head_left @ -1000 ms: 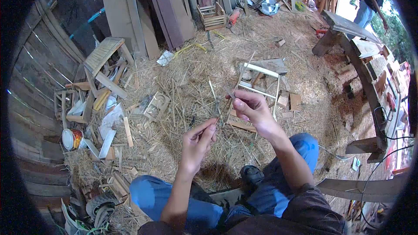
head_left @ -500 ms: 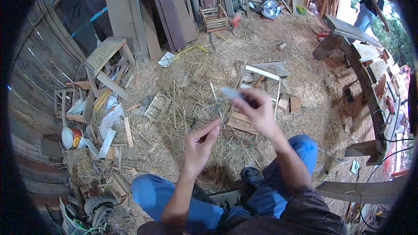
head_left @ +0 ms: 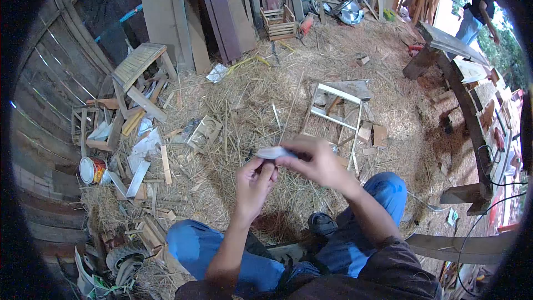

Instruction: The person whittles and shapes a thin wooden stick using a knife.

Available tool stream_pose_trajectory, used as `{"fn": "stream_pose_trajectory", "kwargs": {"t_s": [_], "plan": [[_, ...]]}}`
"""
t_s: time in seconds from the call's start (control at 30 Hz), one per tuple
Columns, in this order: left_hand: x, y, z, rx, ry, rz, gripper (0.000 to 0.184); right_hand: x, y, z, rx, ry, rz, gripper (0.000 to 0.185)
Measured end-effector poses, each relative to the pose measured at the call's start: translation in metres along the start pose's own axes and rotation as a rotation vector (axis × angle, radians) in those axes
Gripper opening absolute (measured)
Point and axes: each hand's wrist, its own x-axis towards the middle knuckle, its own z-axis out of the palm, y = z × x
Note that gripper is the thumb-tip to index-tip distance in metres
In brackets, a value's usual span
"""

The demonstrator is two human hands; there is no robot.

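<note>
My right hand [head_left: 319, 161] is closed on a small, flat, whitish piece [head_left: 271, 153], gripping its right end between thumb and fingers. What the piece is made of does not show clearly. Just below it, my left hand [head_left: 255, 180] has its thumb and fingers pinched together, the fingertips close under the pale piece. Whatever the left fingers hold, if anything, is hidden. A thin straight stick [head_left: 292, 105] runs up from beside the right fingers; whether a hand holds it I cannot tell. Both hands are above the straw-strewn ground, between my knees.
Ahead lies a small wooden frame [head_left: 340, 93] on the straw. To the left stand a slatted stool [head_left: 139, 66], wood scraps and a can [head_left: 89, 170]. A wooden crate [head_left: 277, 23] sits at the back. A long bench [head_left: 463, 100] runs along the right; a person [head_left: 476, 14] stands beyond it.
My right hand has come down and left with the pale piece, bringing it over the left fingertips. My left hand stays nearly in place. The view has shifted slightly.
</note>
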Motion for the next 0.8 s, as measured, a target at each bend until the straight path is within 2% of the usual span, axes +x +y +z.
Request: {"fn": "stream_pose_trajectory", "kwargs": {"t_s": [0.1, 0.2, 0.33, 0.47, 0.57, 0.7, 0.8], "plan": [[0.001, -0.002, -0.003, 0.158, 0.029, 0.084, 0.018, -0.003, -0.004, 0.003, 0.006, -0.052, 0.049, 0.039], [-0.003, 0.0, 0.0, 0.053, -0.002, 0.023, 0.016, -0.003, 0.0, -0.003, -0.105, -0.046, 0.021, 0.039], [-0.001, -0.007, -0.005, 0.126, -0.038, 0.1, 0.016, -0.002, -0.007, -0.013, -0.152, -0.026, 0.02, 0.039], [-0.005, 0.01, 0.009, 0.138, -0.026, 0.078, 0.022, 0.006, 0.011, -0.021, -0.038, 0.165, 0.03, 0.034], [-0.004, 0.009, 0.011, 0.128, -0.024, 0.05, 0.027, 0.007, 0.013, -0.034, -0.208, 0.181, 0.098, 0.034], [0.002, -0.005, 0.0, 0.114, -0.053, 0.034, 0.036, -0.007, -0.003, -0.012, -0.1, 0.025, 0.011, 0.035], [-0.007, 0.006, 0.008, 0.124, -0.102, 0.022, 0.035, 0.002, 0.016, -0.031, -0.17, 0.165, 0.024, 0.035]]}}
